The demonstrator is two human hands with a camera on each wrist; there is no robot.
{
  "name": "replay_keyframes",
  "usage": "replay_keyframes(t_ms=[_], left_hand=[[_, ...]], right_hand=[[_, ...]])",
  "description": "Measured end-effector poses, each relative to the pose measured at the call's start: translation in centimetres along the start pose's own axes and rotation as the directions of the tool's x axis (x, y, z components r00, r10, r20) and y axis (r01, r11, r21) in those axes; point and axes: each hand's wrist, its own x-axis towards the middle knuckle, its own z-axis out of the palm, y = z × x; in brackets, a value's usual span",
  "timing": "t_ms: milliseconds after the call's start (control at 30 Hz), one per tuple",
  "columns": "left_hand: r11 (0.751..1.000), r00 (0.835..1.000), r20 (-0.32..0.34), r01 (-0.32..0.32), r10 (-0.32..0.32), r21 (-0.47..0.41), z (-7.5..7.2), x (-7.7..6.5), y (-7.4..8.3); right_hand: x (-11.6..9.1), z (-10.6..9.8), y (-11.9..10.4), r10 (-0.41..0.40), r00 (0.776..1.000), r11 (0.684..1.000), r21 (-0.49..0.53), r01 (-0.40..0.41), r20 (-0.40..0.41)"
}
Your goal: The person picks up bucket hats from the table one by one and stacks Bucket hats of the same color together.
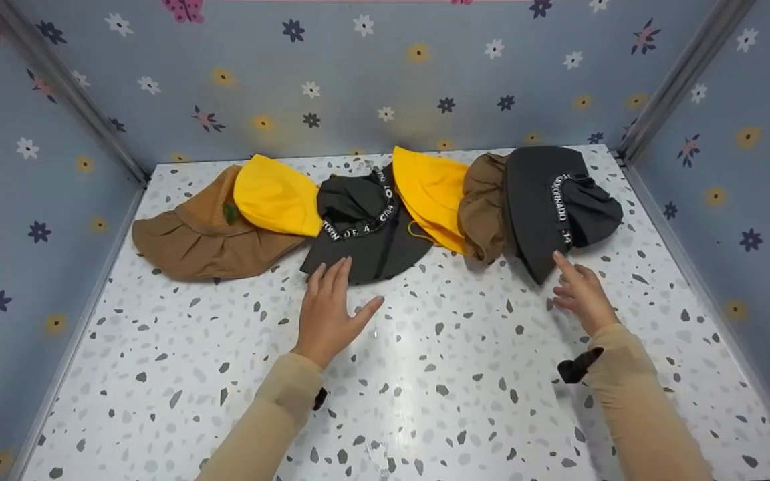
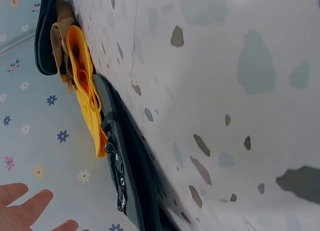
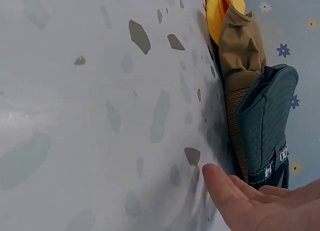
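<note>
Across the back of the speckled table lies a row of hats. My left hand (image 1: 328, 314), fingers spread, reaches to the front brim of the middle black bucket hat (image 1: 385, 250), which has a white-lettered band. At the right end, my right hand (image 1: 584, 292) has its fingers extended just in front of the other black hat (image 1: 535, 200); that hat stands tipped on its side against a brown ruffled hat (image 1: 482, 207). Between the brown and middle black hats is a yellow hat (image 1: 433, 194) with a cord. Neither hand holds anything.
A second yellow hat (image 1: 275, 194) overlaps a wide-brimmed brown hat (image 1: 218, 244) at the left end. Flower-patterned panels (image 1: 385, 73) rise behind the table (image 1: 425, 401) and on both sides, joined by metal corner posts (image 1: 682, 73).
</note>
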Motion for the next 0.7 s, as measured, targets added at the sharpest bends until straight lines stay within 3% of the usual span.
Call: replay_keyframes(t_ms=[167, 333, 400, 600, 700], left_hand=[[0.997, 1.0, -0.005, 0.014, -0.014, -0.075, 0.3, -0.1, 0.3], [0.988, 0.998, 0.032, 0.059, -0.055, -0.143, 0.5, -0.1, 0.6], [0.983, 0.997, 0.045, 0.074, -0.067, -0.167, 0.7, -0.1, 0.7], [0.967, 0.994, 0.061, 0.107, -0.095, -0.231, 1.1, -0.3, 1.0], [0.96, 0.991, 0.076, 0.124, -0.108, -0.251, 1.1, -0.5, 1.1]], right_hand=[[0.5, 0.6, -0.4, 0.044, 0.998, 0.967, 0.248, -0.056, 0.051], [1.3, 1.1, -0.6, 0.113, 0.989, 0.871, 0.469, -0.147, 0.1], [1.6, 1.3, -0.5, 0.123, 0.985, 0.803, 0.571, -0.173, 0.125], [2.4, 1.5, -0.5, 0.135, 0.975, 0.536, 0.815, -0.221, 0.176], [2.8, 1.5, -0.6, 0.167, 0.971, 0.451, 0.863, -0.227, 0.169]])
